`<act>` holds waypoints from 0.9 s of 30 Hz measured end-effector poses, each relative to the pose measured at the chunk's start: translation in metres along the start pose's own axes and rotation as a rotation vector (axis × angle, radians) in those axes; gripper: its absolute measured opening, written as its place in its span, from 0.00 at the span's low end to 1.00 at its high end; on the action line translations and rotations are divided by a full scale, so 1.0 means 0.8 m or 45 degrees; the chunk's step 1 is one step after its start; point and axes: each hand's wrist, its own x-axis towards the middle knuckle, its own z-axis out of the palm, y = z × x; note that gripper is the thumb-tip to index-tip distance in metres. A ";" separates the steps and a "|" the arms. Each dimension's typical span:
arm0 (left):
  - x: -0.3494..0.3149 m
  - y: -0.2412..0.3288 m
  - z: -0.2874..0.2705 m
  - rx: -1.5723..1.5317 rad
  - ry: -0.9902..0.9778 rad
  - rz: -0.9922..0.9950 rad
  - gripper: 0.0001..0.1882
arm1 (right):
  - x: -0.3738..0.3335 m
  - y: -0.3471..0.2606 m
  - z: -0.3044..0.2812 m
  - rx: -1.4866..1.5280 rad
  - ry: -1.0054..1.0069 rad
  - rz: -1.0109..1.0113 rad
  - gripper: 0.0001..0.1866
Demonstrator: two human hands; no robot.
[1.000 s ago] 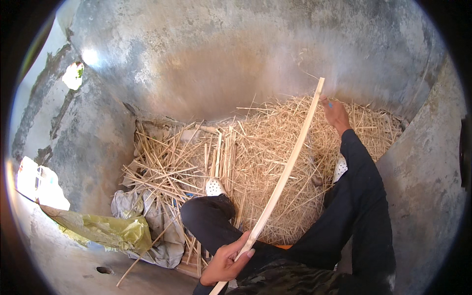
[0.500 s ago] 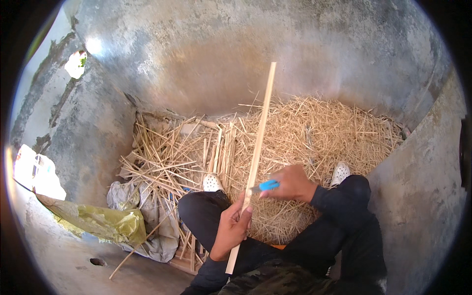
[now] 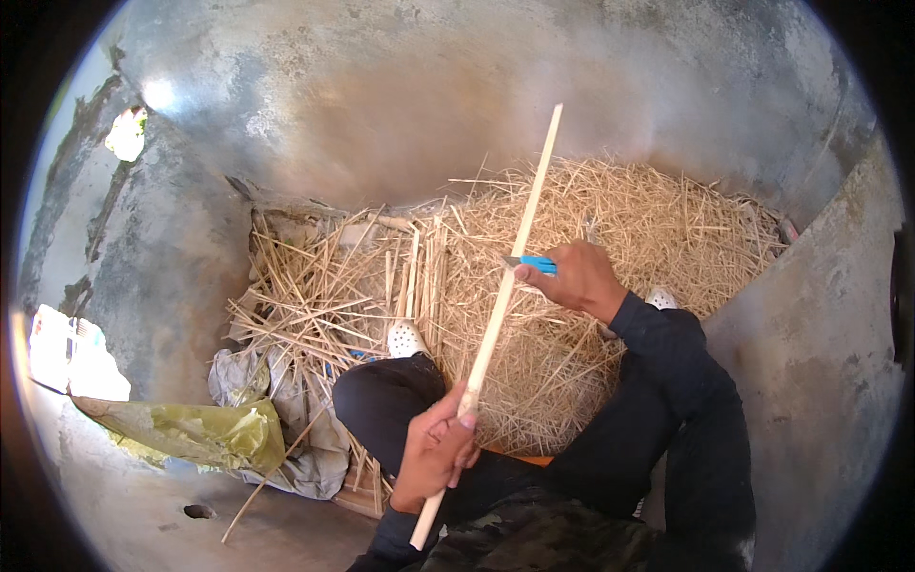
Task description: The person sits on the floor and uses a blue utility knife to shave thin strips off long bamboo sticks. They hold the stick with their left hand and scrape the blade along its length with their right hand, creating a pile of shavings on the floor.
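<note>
A long pale strip of split bamboo or wood slants up and away from my lap. Near its lower end, my left hand is closed around it, thumb on top. My right hand grips a knife with a blue handle. The knife's short blade lies against the strip about halfway up. Most of the handle is hidden inside my right fist.
Curled shavings lie heaped before me and to the right. Loose thin sticks are piled at the left, beside a grey sack and yellowish sheeting. Concrete walls enclose the spot. My white shoes rest among the scraps.
My right hand and the knife have moved up along the strip, away from my left hand. The strip leans further right at its top, and my left hand sits slightly lower.
</note>
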 end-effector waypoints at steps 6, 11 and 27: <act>0.022 0.002 -0.005 -0.312 -0.110 -0.026 0.25 | -0.057 -0.056 0.019 0.010 -0.049 -0.369 0.44; 0.024 0.003 -0.003 -0.313 -0.128 -0.001 0.25 | -0.019 -0.027 -0.004 -0.034 0.144 -0.150 0.37; 0.007 0.000 -0.012 -0.289 -0.115 -0.024 0.24 | -0.036 -0.053 0.011 -0.199 0.096 -0.260 0.39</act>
